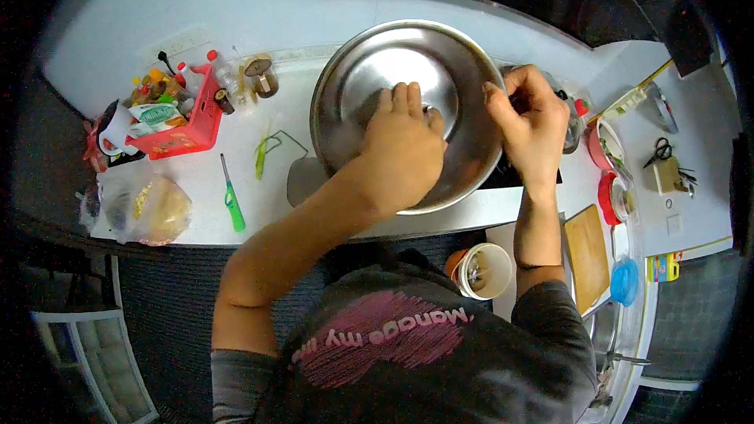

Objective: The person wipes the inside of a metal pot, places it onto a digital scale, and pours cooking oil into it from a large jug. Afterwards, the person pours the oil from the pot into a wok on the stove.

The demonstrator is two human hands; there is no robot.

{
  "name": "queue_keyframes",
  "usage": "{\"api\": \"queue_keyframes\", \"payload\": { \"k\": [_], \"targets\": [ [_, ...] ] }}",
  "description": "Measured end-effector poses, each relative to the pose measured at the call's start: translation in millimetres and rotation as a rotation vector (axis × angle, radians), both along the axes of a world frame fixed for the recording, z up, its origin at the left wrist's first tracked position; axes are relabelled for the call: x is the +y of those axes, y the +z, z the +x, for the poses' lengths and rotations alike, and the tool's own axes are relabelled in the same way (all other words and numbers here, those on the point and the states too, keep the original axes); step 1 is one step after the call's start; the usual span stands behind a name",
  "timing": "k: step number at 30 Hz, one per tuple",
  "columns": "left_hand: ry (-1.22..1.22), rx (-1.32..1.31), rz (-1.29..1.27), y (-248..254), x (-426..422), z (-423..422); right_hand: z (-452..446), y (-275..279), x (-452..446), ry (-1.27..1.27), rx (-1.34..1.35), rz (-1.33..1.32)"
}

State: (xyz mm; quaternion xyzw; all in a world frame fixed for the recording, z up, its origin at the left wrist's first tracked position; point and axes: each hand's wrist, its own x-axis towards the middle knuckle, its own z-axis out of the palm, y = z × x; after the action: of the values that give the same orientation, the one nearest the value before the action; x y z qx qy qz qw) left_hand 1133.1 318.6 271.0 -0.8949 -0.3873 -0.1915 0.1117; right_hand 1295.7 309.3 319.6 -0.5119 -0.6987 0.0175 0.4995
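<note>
A large stainless steel bowl (pixel 471 153) sits at the counter's far middle, its inside facing up at me. My left hand (pixel 404 145) reaches down into it, fingers stretched out toward the shiny bottom; whether the fingertips touch the metal is hard to tell. On the bowl's right side, my right hand (pixel 534 118) is closed at the rim, with the thumb against the edge and the other fingers bent. Part of the black stove (pixel 495 179) shows under and beside the bowl.
Left on the counter (pixel 267 212) are a red basket (pixel 177 137) of bottles and packets, a green lighter (pixel 234 208) and a plastic bag (pixel 149 208). A bucket (pixel 491 271) stands near my body. Rightward lie a cutting board (pixel 587 255) and a blue bowl (pixel 624 283).
</note>
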Motion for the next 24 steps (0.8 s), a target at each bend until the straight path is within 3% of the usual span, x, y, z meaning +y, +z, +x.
{"api": "queue_keyframes", "payload": {
  "k": [4,7,10,13,16,19,24],
  "targets": [
    [-0.296,0.171,-0.249,14.3,-8.5,4.0,10.5,3.1,3.5,-0.06,0.041,0.054],
    [-0.281,0.244,-0.402,34.0,-9.6,3.7,17.7,6.2,2.5,-0.095,0.043,0.061],
    [-0.266,0.101,-0.23,30.8,-12.6,-0.1,16.4,7.3,2.4,-0.085,0.049,0.119],
    [-0.091,0.049,0.129,28.7,-5.8,-3.8,12.0,11.2,-0.9,-0.1,0.058,0.09],
    [0.025,0.012,0.277,30.1,5.9,-10.6,6.1,13.3,-2.2,-0.102,0.039,0.108],
    [-0.156,0.346,-0.421,58.0,-6.3,-20.8,2.6,10.2,5.5,-0.05,0.06,0.114],
    [-0.229,-0.232,-0.182,42.0,-40.2,-35.4,4.4,4.2,27.3,-0.034,0.047,0.17]
  ]
}}
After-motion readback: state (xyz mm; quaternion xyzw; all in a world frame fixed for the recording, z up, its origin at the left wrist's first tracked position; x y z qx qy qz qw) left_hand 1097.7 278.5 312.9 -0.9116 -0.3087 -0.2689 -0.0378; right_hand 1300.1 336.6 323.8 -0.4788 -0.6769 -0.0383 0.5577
